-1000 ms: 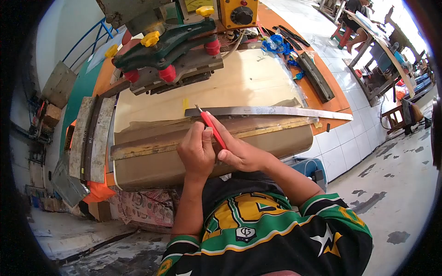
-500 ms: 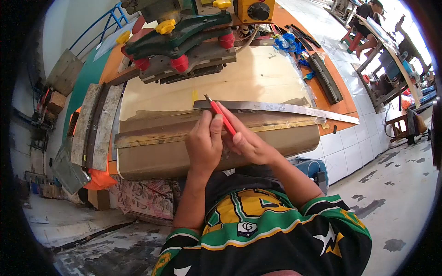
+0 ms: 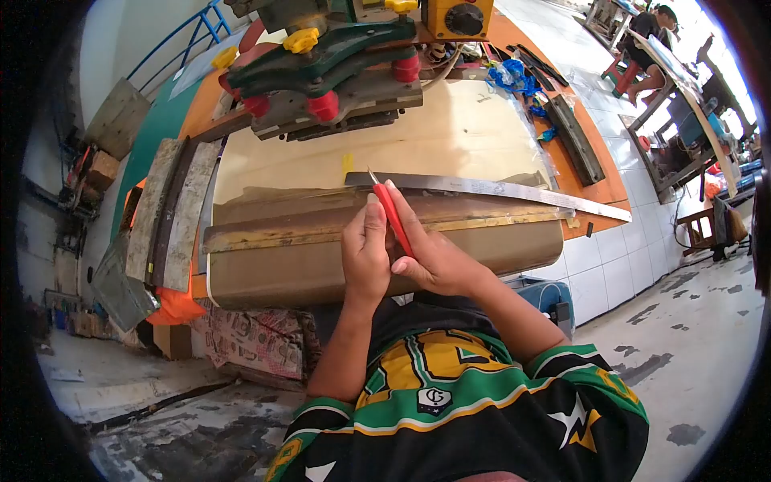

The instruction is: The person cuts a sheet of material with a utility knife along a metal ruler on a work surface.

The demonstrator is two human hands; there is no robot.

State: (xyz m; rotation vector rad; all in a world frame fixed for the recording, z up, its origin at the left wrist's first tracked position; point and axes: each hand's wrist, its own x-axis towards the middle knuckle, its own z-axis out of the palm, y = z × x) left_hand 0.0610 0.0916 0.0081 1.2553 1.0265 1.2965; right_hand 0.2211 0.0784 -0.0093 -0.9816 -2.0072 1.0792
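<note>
A red cutter knife [image 3: 393, 222] stands slanted between my hands, its thin blade pointing up and away from me. My right hand [image 3: 438, 259] grips the knife, index finger along its side and thumb near its lower end. Close against the knife's left side, my left hand [image 3: 365, 251] is closed with the thumb up; what its fingers hold, if anything, is hidden. Just beyond the blade, a long steel ruler [image 3: 490, 189] lies across brown sheet material [image 3: 281, 281], which drapes over the table's near edge.
A press with a green frame [image 3: 321, 68] and red knobs overhangs the pale board [image 3: 297, 161]. Metal bars [image 3: 165, 217] lie at left, another bar [image 3: 575, 140] at right beside blue plastic [image 3: 512, 76]. A person [image 3: 646, 48] sits at a far table.
The camera view has shifted slightly. The knife has turned a little more upright, and my hands have drawn closer together around it.
</note>
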